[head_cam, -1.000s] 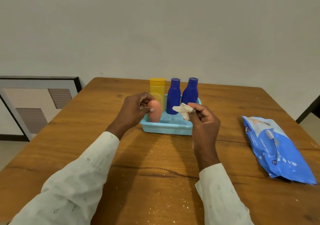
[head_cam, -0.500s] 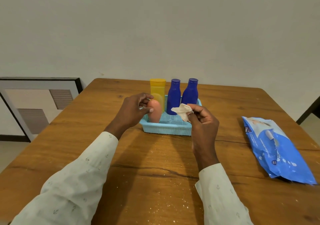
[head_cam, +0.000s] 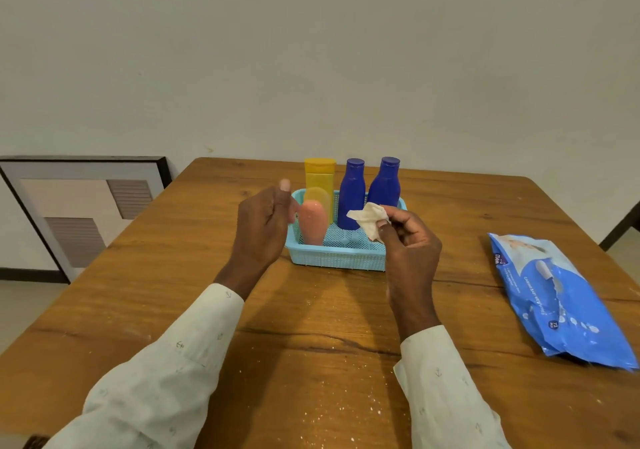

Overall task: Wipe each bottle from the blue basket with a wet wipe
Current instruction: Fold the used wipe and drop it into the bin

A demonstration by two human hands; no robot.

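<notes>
Your right hand pinches the wet wipe over the blue basket; left hand hangs released beside the pink bottle. Grip low, lift straight, wipe all round.

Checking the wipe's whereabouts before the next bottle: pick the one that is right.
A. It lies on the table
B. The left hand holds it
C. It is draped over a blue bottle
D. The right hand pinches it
D: the right hand pinches the crumpled wet wipe over the blue basket, while the left hand holds nothing.
</notes>
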